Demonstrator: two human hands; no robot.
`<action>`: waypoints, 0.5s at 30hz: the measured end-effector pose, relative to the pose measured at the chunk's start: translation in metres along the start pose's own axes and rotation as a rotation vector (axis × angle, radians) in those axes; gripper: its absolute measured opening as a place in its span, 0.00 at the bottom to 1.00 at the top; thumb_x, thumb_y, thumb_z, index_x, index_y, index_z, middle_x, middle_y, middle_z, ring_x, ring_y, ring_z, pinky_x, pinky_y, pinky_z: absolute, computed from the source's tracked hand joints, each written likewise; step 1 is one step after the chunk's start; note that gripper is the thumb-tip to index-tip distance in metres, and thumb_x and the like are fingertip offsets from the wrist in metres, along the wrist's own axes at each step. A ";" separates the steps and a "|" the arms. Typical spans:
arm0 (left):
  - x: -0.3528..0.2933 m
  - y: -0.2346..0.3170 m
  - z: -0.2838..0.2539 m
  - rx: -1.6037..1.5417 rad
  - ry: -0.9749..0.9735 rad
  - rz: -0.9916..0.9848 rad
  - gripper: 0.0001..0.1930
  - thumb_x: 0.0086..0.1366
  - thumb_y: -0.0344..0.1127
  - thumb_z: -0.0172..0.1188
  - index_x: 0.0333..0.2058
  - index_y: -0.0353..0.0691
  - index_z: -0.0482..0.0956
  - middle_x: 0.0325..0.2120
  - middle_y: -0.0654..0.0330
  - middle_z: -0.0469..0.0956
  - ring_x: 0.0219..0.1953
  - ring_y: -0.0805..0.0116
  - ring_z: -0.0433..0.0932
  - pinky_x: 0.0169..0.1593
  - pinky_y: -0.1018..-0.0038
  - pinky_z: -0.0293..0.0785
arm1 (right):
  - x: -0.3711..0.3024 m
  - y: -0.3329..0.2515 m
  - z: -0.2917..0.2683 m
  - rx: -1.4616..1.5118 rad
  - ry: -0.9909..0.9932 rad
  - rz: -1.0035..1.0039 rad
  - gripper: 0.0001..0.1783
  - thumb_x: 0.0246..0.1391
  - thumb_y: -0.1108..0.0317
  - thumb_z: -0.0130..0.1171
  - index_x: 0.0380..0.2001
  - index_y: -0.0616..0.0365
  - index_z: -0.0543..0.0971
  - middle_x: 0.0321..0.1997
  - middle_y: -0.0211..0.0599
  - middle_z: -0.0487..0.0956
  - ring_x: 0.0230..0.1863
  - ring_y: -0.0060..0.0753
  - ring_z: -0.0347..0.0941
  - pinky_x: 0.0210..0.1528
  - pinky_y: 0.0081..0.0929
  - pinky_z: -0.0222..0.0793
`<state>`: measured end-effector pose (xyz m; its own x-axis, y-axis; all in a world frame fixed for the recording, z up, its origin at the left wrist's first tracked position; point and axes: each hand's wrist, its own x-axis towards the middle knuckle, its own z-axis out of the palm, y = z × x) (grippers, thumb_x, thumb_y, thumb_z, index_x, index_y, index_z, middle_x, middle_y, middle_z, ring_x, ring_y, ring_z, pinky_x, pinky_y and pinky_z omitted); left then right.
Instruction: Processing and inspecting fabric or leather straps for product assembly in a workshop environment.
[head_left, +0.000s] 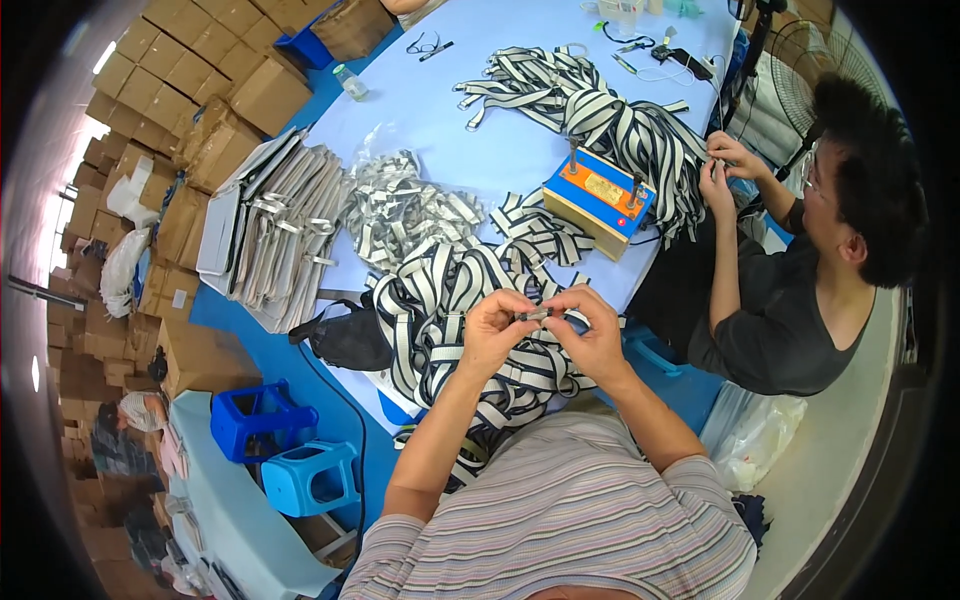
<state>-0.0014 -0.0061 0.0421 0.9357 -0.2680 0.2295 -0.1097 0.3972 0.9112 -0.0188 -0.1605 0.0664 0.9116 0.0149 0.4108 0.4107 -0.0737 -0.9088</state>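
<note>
In front of my chest, my left hand point(492, 328) and my right hand point(590, 332) pinch a short piece of white-and-dark striped webbing strap point(537, 314) between thumbs and fingertips. The fingers hide most of it. Beneath my hands, a tangled heap of striped webbing straps point(430, 290) covers the near part of the table point(400, 100) and hangs toward my lap. Just beyond lies a small pile of cut strap pieces point(545, 232), beside a blue-and-orange box-shaped device point(600, 195) with upright metal posts.
Left of the straps are a clear bag of strap pieces point(400, 200), stacked flat folders point(285, 225) and a black bag point(350, 335). A large strap bundle point(610, 120) lies at the far right, where a co-worker point(800, 270) sits. Blue stools point(310, 478) and cardboard boxes point(200, 360) stand left.
</note>
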 end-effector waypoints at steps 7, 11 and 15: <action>-0.004 0.000 -0.002 0.084 -0.023 -0.052 0.13 0.46 0.14 0.54 0.32 0.32 0.71 0.30 0.58 0.70 0.36 0.72 0.70 0.40 0.79 0.68 | -0.003 0.000 0.001 -0.006 0.001 -0.045 0.08 0.37 0.80 0.56 0.27 0.63 0.74 0.27 0.38 0.73 0.27 0.30 0.69 0.30 0.21 0.65; -0.002 0.004 0.000 0.080 -0.022 -0.074 0.17 0.45 0.13 0.53 0.36 0.33 0.68 0.31 0.59 0.70 0.39 0.72 0.70 0.43 0.78 0.67 | -0.004 0.010 -0.001 0.057 -0.013 0.003 0.08 0.38 0.80 0.55 0.27 0.63 0.74 0.28 0.38 0.73 0.28 0.31 0.70 0.30 0.21 0.65; -0.001 0.002 -0.004 0.119 -0.046 -0.068 0.19 0.45 0.13 0.53 0.38 0.34 0.67 0.33 0.60 0.69 0.39 0.72 0.69 0.44 0.78 0.67 | -0.005 0.011 -0.004 -0.032 -0.078 -0.022 0.09 0.39 0.81 0.53 0.28 0.62 0.74 0.28 0.37 0.74 0.29 0.31 0.70 0.31 0.22 0.65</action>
<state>-0.0013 -0.0012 0.0426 0.9262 -0.3322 0.1784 -0.0875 0.2709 0.9586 -0.0187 -0.1650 0.0545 0.9014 0.0945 0.4225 0.4310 -0.1044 -0.8963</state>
